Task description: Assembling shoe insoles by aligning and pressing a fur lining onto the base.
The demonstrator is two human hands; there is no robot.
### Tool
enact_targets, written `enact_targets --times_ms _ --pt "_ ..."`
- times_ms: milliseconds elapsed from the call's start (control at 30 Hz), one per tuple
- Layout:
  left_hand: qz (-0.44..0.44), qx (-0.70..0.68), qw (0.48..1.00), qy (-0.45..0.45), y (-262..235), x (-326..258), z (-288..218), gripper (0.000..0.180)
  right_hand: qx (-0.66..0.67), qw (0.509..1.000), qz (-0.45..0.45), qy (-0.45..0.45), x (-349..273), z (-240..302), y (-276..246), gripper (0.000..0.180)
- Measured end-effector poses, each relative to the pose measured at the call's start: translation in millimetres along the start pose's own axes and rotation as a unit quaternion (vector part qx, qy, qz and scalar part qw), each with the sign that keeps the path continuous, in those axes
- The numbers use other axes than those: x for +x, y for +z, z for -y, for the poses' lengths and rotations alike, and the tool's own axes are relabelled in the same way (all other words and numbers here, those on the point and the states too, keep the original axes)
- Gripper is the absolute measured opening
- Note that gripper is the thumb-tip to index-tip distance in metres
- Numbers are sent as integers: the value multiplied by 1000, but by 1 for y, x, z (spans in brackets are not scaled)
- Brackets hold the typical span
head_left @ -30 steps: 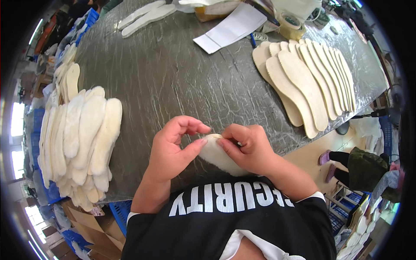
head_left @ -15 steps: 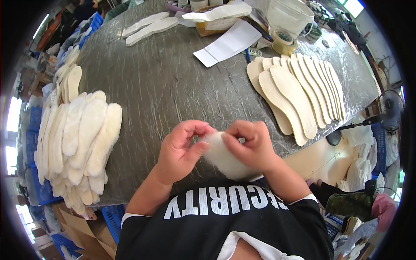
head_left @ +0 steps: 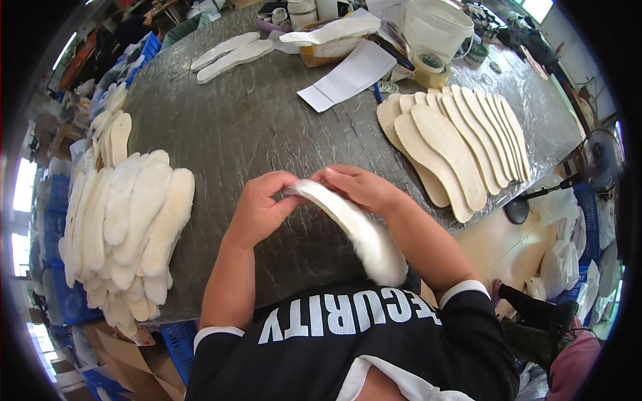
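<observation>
Between my hands, in front of my chest, is a white fluffy insole (head_left: 364,237), seen partly edge-on and bent in a curve. My left hand (head_left: 263,204) pinches its far end between thumb and fingers. On the other side of that same end, my right hand (head_left: 351,186) has its fingers closed on the insole's edge; its thumb is mostly hidden. The insole's near end hangs toward my shirt. To the left lies a heap of fluffy cream insoles (head_left: 127,220), and to the right a fanned row of flat beige insoles (head_left: 445,144).
At the far side lie a pair of white insoles (head_left: 234,59), a white paper (head_left: 348,75), a box (head_left: 321,55) with an insole across it, a tape roll (head_left: 431,67) and a clear bucket (head_left: 436,30). A black fan (head_left: 598,160) stands right of the table (head_left: 267,120).
The insole has turned from showing its fluffy face to more edge-on, stretching out longer. Both hands have moved slightly away from my body, the right one also leftward, closer to the left.
</observation>
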State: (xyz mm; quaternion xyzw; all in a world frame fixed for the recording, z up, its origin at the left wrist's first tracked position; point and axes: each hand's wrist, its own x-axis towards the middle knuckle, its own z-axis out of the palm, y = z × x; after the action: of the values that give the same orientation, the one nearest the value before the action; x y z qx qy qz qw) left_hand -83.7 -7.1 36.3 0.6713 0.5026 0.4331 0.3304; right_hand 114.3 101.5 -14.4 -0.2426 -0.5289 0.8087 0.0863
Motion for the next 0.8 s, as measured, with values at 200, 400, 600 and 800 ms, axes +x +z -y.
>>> enact_targets --times_ms 200,400,600,800 --pt "-135 -127 958 -220 -5 -82 34 10 -390 908 151 4 -65 22 -7 84" --pt "-74 -144 946 -282 3 -125 13 22 -507 862 -13 -16 -86 26 8 27" --pt "89 4 980 -175 11 -91 -16 19 -548 829 -44 -106 -86 18 17 33" --pt "58 27 984 -167 48 -86 -16 13 -574 740 -254 -240 -88 2 17 45"
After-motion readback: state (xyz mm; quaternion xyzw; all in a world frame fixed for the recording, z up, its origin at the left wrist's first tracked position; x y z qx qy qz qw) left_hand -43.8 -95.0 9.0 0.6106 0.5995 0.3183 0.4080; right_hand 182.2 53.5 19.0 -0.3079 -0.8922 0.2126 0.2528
